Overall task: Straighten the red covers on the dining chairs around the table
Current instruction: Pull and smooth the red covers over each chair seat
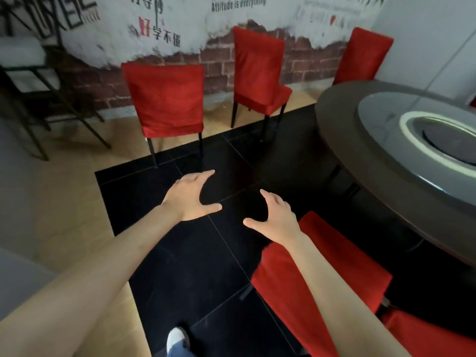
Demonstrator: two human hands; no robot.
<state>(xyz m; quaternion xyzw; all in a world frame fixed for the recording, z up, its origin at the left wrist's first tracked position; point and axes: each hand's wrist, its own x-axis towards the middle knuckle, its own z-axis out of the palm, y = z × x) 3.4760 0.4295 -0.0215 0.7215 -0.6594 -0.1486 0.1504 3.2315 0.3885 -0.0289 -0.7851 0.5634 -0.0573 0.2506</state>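
The nearest covered chair is standing ahead by the brick wall, its red cover wrinkling across the back. Both the left hand and right hand are hovering over the black floor, fingers spread, gripping nothing; seemingly approaching, needing to reach its top edge next

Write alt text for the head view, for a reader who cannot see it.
Two bare hands, left hand and right hand, reach out open over black floor tiles, holding nothing. Red-covered chairs stand by a brick-pattern wall; a round dark table sits right.
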